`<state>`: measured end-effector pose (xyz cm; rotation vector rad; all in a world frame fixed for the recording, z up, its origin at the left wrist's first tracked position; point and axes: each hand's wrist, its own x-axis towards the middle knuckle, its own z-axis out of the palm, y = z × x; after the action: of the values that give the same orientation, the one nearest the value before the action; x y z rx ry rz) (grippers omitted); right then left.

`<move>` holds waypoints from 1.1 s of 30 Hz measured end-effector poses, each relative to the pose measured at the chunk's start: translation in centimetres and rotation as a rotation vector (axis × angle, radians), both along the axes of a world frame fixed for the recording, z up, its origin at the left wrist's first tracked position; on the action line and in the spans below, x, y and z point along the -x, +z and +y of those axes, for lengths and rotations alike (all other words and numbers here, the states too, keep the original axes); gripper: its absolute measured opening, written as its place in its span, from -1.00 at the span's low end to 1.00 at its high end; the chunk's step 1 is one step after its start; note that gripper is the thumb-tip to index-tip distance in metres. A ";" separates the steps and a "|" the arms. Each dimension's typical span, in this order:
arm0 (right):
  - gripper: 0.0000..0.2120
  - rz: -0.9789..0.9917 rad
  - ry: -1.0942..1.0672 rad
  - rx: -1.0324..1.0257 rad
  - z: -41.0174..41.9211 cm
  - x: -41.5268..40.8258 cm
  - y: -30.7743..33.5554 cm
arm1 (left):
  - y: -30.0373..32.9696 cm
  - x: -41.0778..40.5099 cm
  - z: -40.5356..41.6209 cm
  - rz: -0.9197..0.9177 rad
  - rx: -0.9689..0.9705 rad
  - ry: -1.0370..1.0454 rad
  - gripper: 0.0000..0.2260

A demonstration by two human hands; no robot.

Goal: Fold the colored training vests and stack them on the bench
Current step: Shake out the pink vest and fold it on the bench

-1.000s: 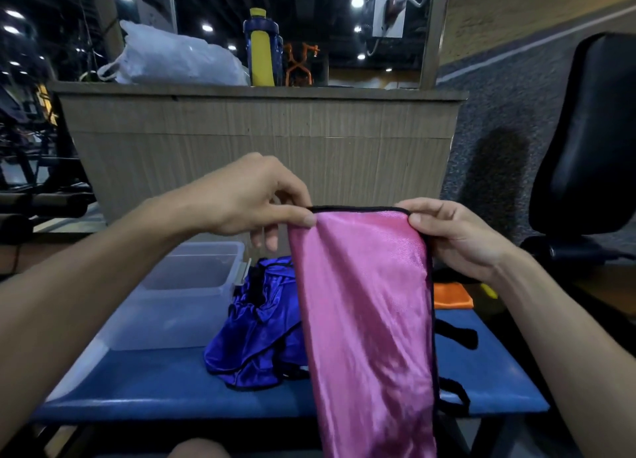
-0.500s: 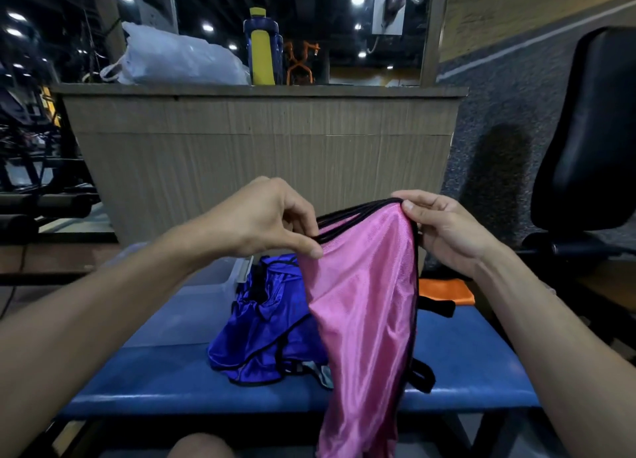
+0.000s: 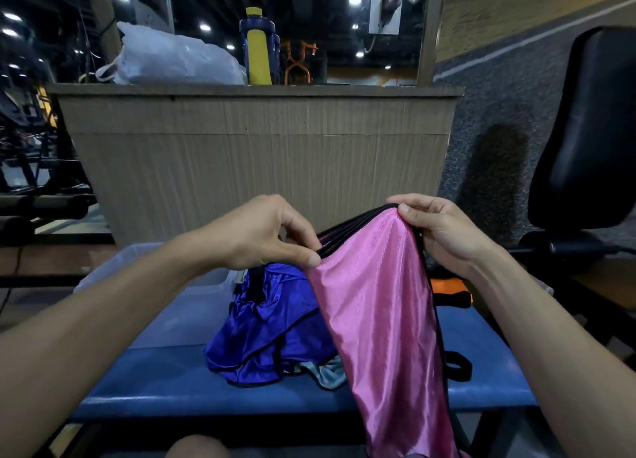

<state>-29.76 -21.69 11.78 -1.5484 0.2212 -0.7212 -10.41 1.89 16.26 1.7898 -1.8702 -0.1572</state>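
Holding pink vest (image 3: 378, 320) at frame centre, hanging over the blue bench (image 3: 155, 382): left hand (image 3: 265, 234) and right hand (image 3: 444, 230) each pinch the black-trimmed top edge, likely aligning layers for folding. Blue vest (image 3: 272, 337) lies crumpled on the bench at centre.

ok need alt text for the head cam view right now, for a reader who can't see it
Two hands hold a pink vest up by its black-trimmed top edge, the left hand pinching one corner and the right hand the other. Behind it, a crumpled blue vest lies on the blue bench.
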 end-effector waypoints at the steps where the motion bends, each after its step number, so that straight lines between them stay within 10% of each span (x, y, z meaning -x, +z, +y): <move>1: -0.82 0.006 -0.001 0.004 0.0 0.0 -0.1 | -0.2 0.0 -0.1 -0.066 0.065 0.024 -0.88; 13: -0.81 0.086 -0.002 0.039 0.2 -0.4 -1.6 | -0.7 -0.5 -1.2 -0.312 0.138 -0.098 -0.88; 18: -0.84 0.099 -0.039 0.015 -0.4 0.1 -2.1 | -0.7 -1.2 -0.8 -0.634 0.076 -0.050 -0.56; 24: -0.84 0.136 -0.050 0.004 -0.7 -0.1 -3.1 | -0.4 0.3 -0.7 -0.371 0.048 -0.141 -0.79; 33: -0.80 -0.044 0.019 -0.128 -0.7 0.6 -2.2 | 1.1 1.3 -1.6 -0.787 -0.004 0.123 -0.78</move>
<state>-30.31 -22.43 9.58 -1.4098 0.2160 -0.7122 -11.72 0.28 17.39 2.1461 -2.2308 0.6836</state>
